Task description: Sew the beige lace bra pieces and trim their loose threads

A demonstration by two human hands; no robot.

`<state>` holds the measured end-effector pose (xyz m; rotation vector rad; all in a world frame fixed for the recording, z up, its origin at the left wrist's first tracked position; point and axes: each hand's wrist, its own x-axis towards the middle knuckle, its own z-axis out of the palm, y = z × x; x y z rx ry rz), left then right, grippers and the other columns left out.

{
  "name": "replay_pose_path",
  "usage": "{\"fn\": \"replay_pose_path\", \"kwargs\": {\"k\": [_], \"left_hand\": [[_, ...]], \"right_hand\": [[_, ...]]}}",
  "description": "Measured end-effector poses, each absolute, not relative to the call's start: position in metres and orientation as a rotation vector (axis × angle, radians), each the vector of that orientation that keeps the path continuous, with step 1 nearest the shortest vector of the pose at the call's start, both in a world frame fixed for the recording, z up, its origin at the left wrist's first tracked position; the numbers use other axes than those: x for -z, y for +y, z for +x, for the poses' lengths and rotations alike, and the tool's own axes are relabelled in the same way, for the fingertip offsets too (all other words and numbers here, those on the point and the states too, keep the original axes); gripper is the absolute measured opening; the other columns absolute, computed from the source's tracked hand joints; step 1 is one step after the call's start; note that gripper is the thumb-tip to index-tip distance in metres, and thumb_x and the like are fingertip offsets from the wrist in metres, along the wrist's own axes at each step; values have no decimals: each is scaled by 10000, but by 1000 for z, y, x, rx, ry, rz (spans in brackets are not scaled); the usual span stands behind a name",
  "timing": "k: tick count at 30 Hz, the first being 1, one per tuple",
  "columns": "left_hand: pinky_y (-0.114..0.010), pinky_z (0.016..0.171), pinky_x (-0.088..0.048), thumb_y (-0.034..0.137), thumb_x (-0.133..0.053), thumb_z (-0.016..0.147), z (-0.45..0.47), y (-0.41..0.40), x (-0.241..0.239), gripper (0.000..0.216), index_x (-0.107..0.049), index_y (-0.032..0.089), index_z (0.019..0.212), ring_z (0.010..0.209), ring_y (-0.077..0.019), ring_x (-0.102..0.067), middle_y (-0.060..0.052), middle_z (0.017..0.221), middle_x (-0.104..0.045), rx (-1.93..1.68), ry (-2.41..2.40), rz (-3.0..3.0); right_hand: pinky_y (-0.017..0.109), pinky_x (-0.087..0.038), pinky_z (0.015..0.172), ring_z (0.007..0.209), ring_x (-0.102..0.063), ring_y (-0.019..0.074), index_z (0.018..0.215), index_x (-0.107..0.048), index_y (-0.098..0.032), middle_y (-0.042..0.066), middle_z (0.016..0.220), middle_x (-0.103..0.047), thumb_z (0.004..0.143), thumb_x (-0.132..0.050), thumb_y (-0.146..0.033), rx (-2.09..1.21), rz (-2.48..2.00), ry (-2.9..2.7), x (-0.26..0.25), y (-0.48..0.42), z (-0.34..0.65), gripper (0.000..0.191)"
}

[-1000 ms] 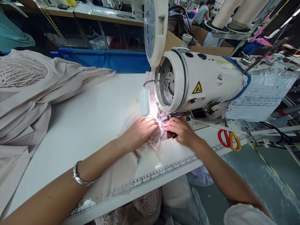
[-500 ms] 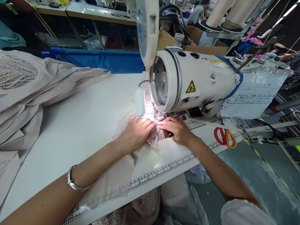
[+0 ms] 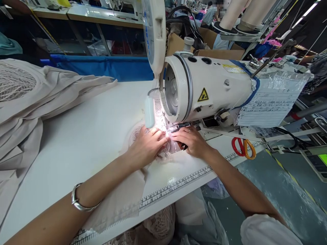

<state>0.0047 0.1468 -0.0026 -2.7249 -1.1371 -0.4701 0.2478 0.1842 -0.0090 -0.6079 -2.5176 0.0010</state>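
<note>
My left hand [image 3: 146, 147] lies flat with fingers stretched out, pressing pale pink lace fabric [image 3: 167, 148] onto the white table [image 3: 89, 136] just before the needle of the white sewing machine [image 3: 204, 92]. My right hand [image 3: 192, 141] rests on the right side of the same fabric under the machine head, fingers curled and pinching the lace edge; a dark tool shows beneath its palm. The machine's small lamp [image 3: 149, 111] lights the fingertips brightly. A beige cloth piece [image 3: 122, 200] trails from under my left forearm toward the table's front edge.
A pile of beige garments [image 3: 28, 105] covers the table's left side. Red-and-orange scissors [image 3: 242, 148] lie right of the machine. A printed ruler strip [image 3: 178, 185] runs along the front edge. A paper sheet in plastic [image 3: 270, 102] hangs off the machine. Another person sits far behind.
Both hands have crept slightly toward the needle with the lace, and less lace shows in front of them. The view has drifted a little to the right.
</note>
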Motion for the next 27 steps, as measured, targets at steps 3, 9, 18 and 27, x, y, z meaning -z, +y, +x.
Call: {"fn": "replay_pose_path", "kwargs": {"k": [3, 9, 18, 27], "left_hand": [[-442, 832, -360, 169, -395, 1019, 5, 147, 3, 271, -647, 160, 1119, 1137, -293, -596, -101, 1201, -701, 497, -1126, -2711], [-513, 941, -365, 257, -410, 1028, 7, 144, 2, 280, -621, 166, 1189, 1169, -305, -600, -121, 1221, -705, 501, -1179, -2729], [-465, 982, -429, 153, -388, 1011, 13, 141, 7, 278, -638, 128, 1129, 1216, -285, -573, -136, 1249, -674, 542, -1078, -2773], [-471, 974, -453, 93, -448, 937, 13, 139, 8, 376, -586, 107, 1287, 1113, -288, -592, -131, 1265, -661, 471, -933, -2889]], "right_hand": [[380, -473, 835, 1002, -619, 210, 994, -663, -197, 52, 1106, -747, 850, -436, 22, 10, -609, -2534, 7, 184, 247, 347], [373, -463, 815, 969, -619, 203, 959, -652, -194, 38, 1032, -754, 816, -424, 54, 39, -611, -2550, 7, 182, 246, 366], [383, -472, 839, 996, -597, 220, 1010, -672, -192, 70, 1074, -729, 899, -436, -24, -13, -651, -2561, 13, 185, 248, 311], [369, -434, 803, 933, -605, 208, 939, -658, -196, 48, 1011, -744, 914, -479, -73, 8, -649, -2532, 7, 183, 247, 218]]}}
